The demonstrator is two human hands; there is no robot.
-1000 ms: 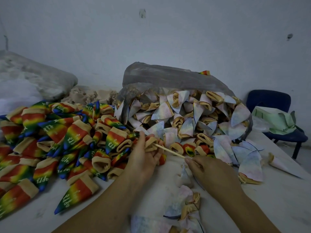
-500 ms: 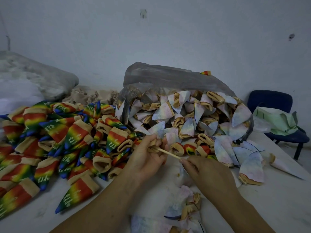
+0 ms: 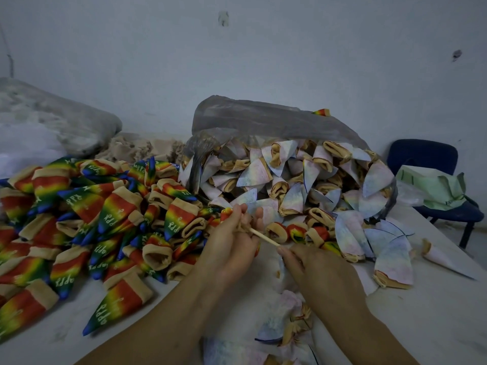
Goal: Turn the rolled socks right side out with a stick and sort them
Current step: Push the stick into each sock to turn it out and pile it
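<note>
As left hand [image 3: 229, 250] grips sock [image 3: 227, 212] (rainbow), stick [image 3: 264, 237] protrudes.

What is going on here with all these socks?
A person's left hand grips a sock, and the right hand holds a stick poked into it. Rainbow socks lie piled on the left; pale socks, inside out, spill from a bag on the right.

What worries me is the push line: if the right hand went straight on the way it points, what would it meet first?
Probably the left hand, which grips the sock bunched on the stick. The right hand points up-left along that stick, and both seem at similar depth.
</note>
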